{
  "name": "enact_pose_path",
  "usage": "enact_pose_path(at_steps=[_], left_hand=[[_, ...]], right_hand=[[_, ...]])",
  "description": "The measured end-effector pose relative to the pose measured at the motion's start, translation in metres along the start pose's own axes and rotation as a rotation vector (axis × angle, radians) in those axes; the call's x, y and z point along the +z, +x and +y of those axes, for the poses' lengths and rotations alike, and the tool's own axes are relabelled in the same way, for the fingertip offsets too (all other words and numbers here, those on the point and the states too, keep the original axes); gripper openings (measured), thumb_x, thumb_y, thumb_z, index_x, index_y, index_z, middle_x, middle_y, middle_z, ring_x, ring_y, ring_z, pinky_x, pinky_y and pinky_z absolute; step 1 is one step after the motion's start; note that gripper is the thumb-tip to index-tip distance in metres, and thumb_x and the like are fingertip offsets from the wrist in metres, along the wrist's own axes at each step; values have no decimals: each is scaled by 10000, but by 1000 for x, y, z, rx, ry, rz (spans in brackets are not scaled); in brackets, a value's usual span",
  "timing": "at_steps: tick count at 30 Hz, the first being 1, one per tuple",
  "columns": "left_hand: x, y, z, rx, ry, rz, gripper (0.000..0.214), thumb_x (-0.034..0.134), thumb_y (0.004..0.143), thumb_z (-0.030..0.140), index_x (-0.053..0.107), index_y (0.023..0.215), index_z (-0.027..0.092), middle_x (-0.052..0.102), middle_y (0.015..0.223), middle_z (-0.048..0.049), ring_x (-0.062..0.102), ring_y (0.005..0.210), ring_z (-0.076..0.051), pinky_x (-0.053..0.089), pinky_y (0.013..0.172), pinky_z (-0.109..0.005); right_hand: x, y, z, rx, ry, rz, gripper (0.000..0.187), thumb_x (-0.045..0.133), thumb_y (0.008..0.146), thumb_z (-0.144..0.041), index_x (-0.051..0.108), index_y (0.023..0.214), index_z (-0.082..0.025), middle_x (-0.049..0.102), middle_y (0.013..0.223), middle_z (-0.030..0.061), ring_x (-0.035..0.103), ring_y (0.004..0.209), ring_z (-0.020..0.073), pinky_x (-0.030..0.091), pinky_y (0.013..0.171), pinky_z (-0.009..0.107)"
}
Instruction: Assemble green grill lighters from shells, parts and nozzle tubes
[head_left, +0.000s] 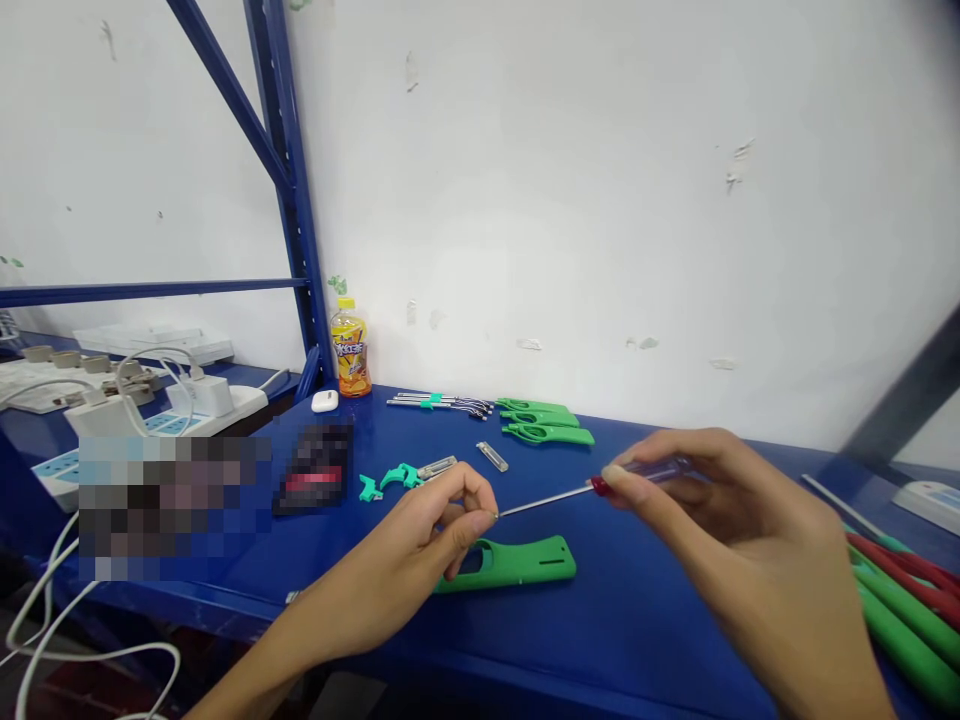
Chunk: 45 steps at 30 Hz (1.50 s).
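Observation:
My right hand (720, 510) is closed around a screwdriver (547, 500) with a clear purplish handle and a red collar, its metal shaft pointing left. My left hand (427, 560) pinches thumb and forefinger together right at the screwdriver's tip; whatever is between them is too small to name. Below the fingers a green lighter shell (532, 566) lies on the blue table (637, 620), its left part hidden by my left hand. Teal plastic pieces (401, 476) and a clear fuel tank (442, 467) lie just beyond that hand, with another clear tank (492, 457) farther right.
Several green shells (551, 434) and metal rods with wires (435, 402) lie toward the wall. A drink bottle (350, 348) and white earphone case (325, 401) stand at the back left. Power strips (247, 402) are left; red and green lighters (907, 610) lie right.

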<state>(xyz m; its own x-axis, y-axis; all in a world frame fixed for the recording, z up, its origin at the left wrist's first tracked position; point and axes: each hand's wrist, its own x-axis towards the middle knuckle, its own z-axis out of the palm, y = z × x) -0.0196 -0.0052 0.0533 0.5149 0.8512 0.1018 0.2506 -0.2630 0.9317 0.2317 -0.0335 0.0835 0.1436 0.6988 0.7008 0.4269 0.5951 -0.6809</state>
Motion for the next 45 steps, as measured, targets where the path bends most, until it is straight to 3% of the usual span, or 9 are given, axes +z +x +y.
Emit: enact_pose_path(at_steps=[45], left_hand=[[3, 5, -3, 45, -18, 99, 268, 507, 1130, 422, 545, 950, 227, 494, 735, 73, 451, 654, -113, 353, 604, -257]], right_hand=[[6, -4, -3, -46, -26, 51, 137, 873, 890, -356, 754, 929, -301, 770, 846, -37, 795, 720, 161, 668, 656, 225]])
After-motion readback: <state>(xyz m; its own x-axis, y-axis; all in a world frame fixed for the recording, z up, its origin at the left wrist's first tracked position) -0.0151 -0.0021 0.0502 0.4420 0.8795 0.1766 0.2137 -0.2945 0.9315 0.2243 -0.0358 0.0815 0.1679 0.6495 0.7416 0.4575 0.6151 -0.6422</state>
